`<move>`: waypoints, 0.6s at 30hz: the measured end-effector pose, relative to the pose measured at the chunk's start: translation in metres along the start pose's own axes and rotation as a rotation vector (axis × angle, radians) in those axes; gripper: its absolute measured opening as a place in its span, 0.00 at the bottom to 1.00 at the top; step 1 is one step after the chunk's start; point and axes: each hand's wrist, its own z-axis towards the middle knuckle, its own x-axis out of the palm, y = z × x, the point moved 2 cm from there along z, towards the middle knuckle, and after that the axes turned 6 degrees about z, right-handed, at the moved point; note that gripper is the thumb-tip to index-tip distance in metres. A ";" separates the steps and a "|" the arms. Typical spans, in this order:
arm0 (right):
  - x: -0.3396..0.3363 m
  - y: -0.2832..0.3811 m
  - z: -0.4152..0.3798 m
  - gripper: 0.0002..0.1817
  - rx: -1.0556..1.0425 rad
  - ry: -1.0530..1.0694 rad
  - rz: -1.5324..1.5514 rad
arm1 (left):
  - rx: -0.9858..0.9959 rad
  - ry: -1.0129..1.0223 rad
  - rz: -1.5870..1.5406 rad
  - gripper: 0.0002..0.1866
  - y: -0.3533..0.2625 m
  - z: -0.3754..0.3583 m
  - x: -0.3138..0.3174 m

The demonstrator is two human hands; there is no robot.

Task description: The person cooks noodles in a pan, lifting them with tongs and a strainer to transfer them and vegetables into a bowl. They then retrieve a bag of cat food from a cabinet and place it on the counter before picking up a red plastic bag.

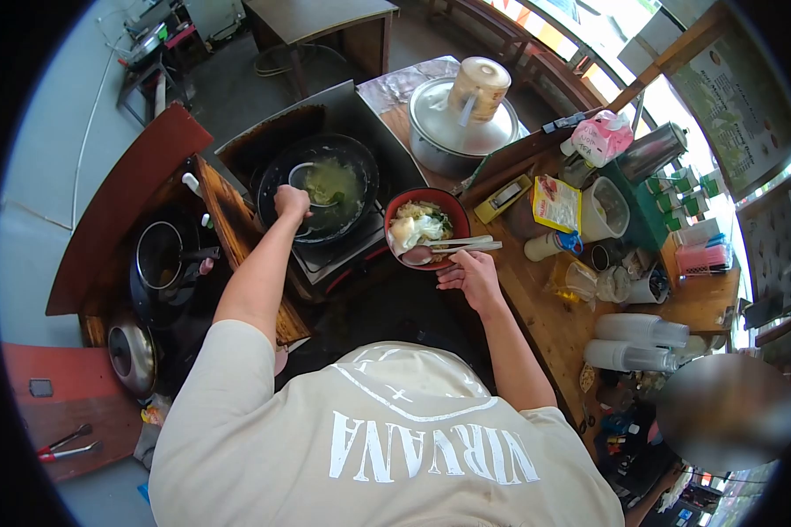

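Note:
My left hand [292,202] is closed around a ladle, and the ladle's round metal head [302,176] dips into the black wok [275,215]. Greenish broth with bits of greens [328,189] lies in the wok. My right hand [472,279] grips the near right rim of a red bowl with a dark inside [389,230], beside the wok. In the bowl are noodles, greens and a white egg [406,234]. A brown spoon [417,255] and pale chopsticks [466,243] lie across its near side, the chopsticks reaching over the rim just above my fingers.
The wok sits on a stove [325,266] behind a metal splash guard. Beyond stands a lidded pot [426,132] topped by a brown container [481,83]. On the right counter [536,321] are a yellow packet [556,204], tubs, bottles and stacked plastic cups [628,355]. Another pan [154,277] is left.

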 end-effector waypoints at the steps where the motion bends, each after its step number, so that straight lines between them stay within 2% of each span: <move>1: -0.001 0.000 -0.001 0.12 -0.003 -0.005 0.002 | -0.024 0.037 -0.152 0.11 0.002 0.007 0.014; 2: -0.003 0.001 -0.002 0.12 -0.001 -0.008 0.006 | -0.020 0.041 -0.152 0.11 0.004 0.012 0.024; 5: -0.005 0.001 -0.006 0.12 0.003 -0.020 0.007 | -0.108 0.084 -0.556 0.11 0.006 0.020 0.046; 10: -0.006 -0.002 -0.008 0.11 -0.001 -0.026 0.020 | -0.111 0.166 -0.629 0.12 0.008 0.029 0.050; 13: -0.004 -0.002 -0.009 0.11 -0.006 -0.016 0.014 | -0.052 0.169 -0.569 0.13 0.003 0.027 0.029; 16: -0.003 -0.005 -0.008 0.11 -0.006 -0.007 0.011 | 0.117 0.007 -0.265 0.14 -0.003 0.024 -0.006; 17: -0.002 -0.006 -0.008 0.11 -0.003 -0.006 0.011 | 0.116 0.004 -0.265 0.14 -0.001 0.025 -0.017; 18: -0.002 -0.007 -0.008 0.11 0.001 -0.005 0.010 | 0.215 -0.073 -0.082 0.14 0.001 0.029 -0.027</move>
